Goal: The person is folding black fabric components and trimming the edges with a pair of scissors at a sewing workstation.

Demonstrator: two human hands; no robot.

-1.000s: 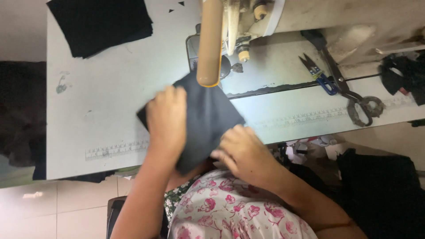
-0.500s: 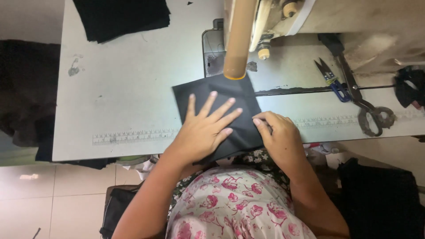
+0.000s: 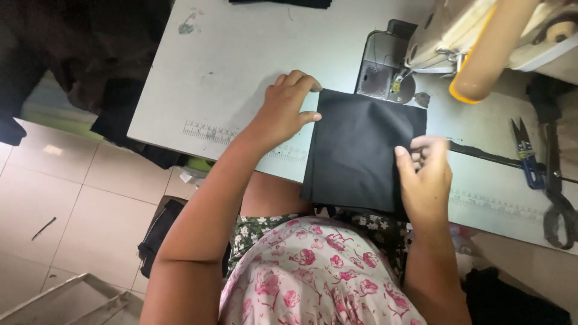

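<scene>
A cream sewing machine [image 3: 475, 36] stood at the far right corner of the grey table [image 3: 241, 66]. Blue thread snips [image 3: 527, 157] and large dark scissors [image 3: 557, 198] lay near its right edge.

One head camera looks steeply down, close, over the counter [image 3: 241, 72] edge, lap and tiled floor [image 3: 72, 198].

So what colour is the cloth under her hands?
Plain black cloth, seen best in the head view.
</scene>
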